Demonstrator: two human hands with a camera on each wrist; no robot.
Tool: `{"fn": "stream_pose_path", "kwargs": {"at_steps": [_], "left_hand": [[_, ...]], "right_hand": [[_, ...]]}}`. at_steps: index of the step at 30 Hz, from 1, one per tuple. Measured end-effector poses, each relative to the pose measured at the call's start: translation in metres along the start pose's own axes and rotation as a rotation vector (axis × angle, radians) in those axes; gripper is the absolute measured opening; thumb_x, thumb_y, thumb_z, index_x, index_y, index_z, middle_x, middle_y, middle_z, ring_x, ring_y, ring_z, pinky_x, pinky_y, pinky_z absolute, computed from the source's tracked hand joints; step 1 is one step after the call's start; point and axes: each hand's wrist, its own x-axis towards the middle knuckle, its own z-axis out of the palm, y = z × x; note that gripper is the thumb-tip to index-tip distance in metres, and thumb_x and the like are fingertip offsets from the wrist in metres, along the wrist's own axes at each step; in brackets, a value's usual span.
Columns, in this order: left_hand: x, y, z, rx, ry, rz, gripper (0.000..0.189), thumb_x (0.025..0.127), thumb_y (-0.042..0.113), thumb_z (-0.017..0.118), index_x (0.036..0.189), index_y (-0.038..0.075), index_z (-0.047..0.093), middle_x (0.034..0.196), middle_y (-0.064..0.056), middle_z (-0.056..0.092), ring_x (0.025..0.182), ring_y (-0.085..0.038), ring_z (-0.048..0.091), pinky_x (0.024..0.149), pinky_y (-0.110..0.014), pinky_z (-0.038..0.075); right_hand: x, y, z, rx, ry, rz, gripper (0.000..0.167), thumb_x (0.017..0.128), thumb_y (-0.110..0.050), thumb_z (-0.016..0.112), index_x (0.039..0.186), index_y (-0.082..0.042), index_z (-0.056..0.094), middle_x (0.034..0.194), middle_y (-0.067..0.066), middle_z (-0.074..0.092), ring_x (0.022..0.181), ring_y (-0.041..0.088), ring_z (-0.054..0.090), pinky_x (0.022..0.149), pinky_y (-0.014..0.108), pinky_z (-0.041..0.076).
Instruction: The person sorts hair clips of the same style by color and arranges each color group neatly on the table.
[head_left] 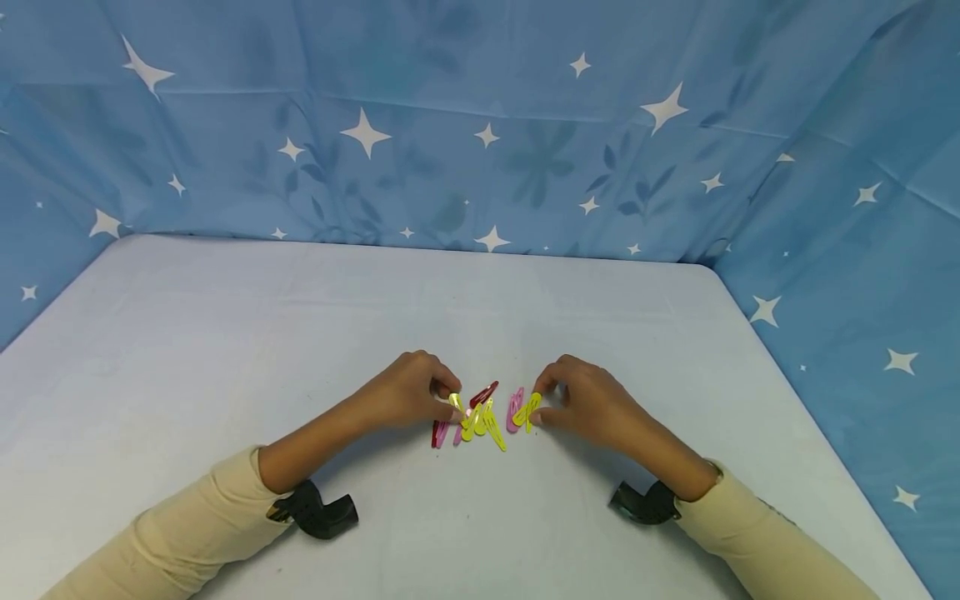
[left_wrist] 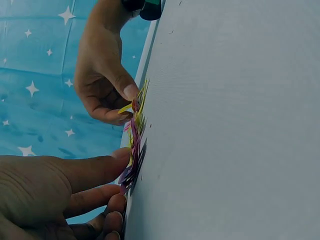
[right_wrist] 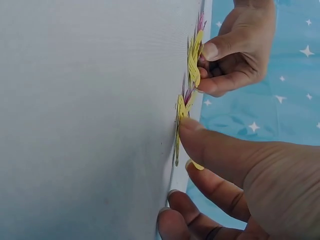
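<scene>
On the white table (head_left: 465,533), the left hand (head_left: 411,388) narrowly pinched one glossy yellow teardrop-shaped hair clip (head_left: 456,402), the right hand (head_left: 594,403) a second yellow clip (head_left: 535,402); between them I saw red, pink and yellow clips (head_left: 492,427).

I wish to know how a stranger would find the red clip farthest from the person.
On the white table, look between the left hand and right hand. The red clip lies slanted just beyond the yellow clips, its colour setting it apart.

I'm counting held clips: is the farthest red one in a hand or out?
Out: the head view shows that red clip lying between left hand and right hand, with gaps to both.
</scene>
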Motion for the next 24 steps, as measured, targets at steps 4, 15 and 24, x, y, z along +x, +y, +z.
{"fn": "stream_pose_path", "kwargs": {"at_steps": [4,15,24], "left_hand": [[0.001,-0.001,0.002,0.011,0.010,0.007,0.028,0.077,0.018,0.085,0.101,0.006,0.077,0.089,0.001,0.065,0.084,-0.013,0.055,0.071,-0.024,0.050],[0.001,-0.001,0.000,-0.042,0.009,0.009,0.010,0.083,0.011,0.079,0.075,0.014,0.072,0.076,0.002,0.063,0.075,-0.015,0.054,0.065,-0.027,0.047],[0.001,0.001,-0.007,-0.117,0.068,0.006,0.005,0.084,0.011,0.078,0.080,0.012,0.076,0.075,0.005,0.071,0.076,-0.014,0.059,0.061,-0.027,0.049]], "right_hand": [[0.000,0.000,0.000,0.027,0.014,0.004,0.021,0.077,-0.016,0.085,0.091,-0.016,0.069,0.089,-0.003,0.062,0.076,0.015,0.050,0.064,0.027,0.045],[0.001,0.002,-0.001,0.054,0.041,-0.003,0.019,0.078,-0.012,0.083,0.090,-0.016,0.069,0.089,-0.002,0.063,0.074,0.014,0.051,0.061,0.026,0.045],[0.001,0.003,-0.001,0.083,-0.018,-0.083,0.026,0.080,-0.008,0.080,0.104,-0.014,0.074,0.100,-0.001,0.065,0.075,0.013,0.050,0.063,0.023,0.045]]}}
